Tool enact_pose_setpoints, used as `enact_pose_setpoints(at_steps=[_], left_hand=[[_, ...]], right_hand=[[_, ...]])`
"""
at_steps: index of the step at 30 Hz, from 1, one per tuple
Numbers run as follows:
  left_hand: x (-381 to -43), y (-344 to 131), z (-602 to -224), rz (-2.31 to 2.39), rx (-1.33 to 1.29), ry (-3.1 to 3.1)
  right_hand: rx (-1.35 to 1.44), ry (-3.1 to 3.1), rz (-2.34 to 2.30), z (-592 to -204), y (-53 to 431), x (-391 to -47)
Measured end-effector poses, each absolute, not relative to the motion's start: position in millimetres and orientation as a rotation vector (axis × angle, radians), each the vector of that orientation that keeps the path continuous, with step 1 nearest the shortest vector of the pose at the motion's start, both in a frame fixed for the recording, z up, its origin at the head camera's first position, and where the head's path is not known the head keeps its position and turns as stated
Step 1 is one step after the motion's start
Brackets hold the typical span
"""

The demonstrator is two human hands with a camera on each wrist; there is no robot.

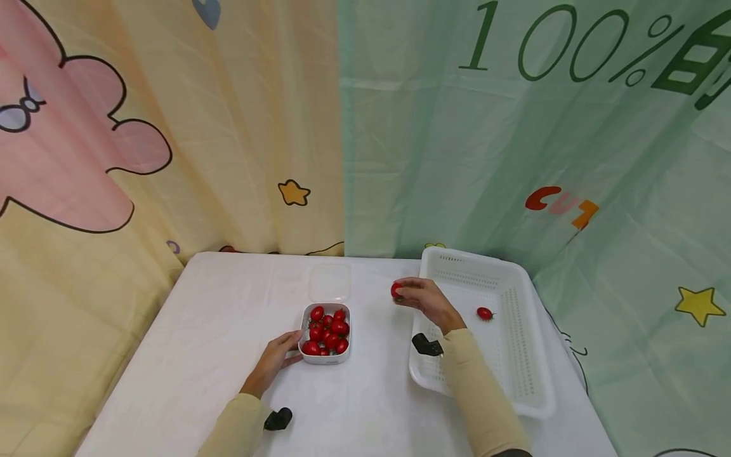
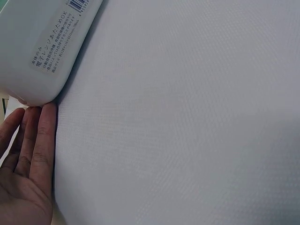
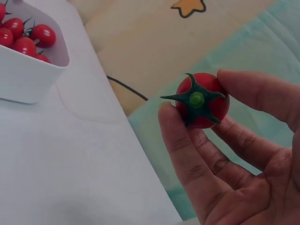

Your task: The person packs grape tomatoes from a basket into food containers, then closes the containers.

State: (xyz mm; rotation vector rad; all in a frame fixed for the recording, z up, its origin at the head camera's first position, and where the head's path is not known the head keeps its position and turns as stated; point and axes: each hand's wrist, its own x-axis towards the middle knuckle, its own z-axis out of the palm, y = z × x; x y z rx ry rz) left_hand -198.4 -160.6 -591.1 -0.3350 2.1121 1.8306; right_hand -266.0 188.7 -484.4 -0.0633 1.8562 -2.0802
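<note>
My right hand (image 1: 425,299) pinches a cherry tomato (image 3: 201,101) between thumb and fingertips, over the table by the basket's left rim. Its green star-shaped calyx faces the right wrist camera. My left hand (image 1: 275,358) rests against the left side of a small white container (image 1: 324,359). In the left wrist view its fingers (image 2: 43,140) are fairly straight and their tips touch the container wall. Several red cherry tomatoes (image 1: 331,341) fill the container. Another cherry tomato (image 1: 485,313) lies inside the white perforated basket (image 1: 537,381), right of the right hand.
Behind the container, a clear lid (image 1: 330,282) lies flat on the white tablecloth (image 1: 188,355). Curtains with printed figures (image 1: 400,158) hang close along the table's back edge. The basket's long side runs near the right edge of the table.
</note>
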Motion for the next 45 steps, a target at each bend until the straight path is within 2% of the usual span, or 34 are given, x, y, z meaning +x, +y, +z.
enact_pose_setpoints(at_steps=[9,22,37,45], left_hand=[[-192,-159,-580,1.848,-0.314,2.101],[-195,-160,-590,1.846,-0.355,2.103],[-197,-159,-590,1.841,-0.349,2.108],[-197,-160,-588,1.847,-0.331,2.113]], right_hand=[[-0.12,1.892,-1.933,-489,141,-270],[-0.143,1.876,-1.835,-506,89,-270],[-0.007,2.047,-1.791,-523,54,-260],[-0.013,2.095,-1.853,-518,55,-256]])
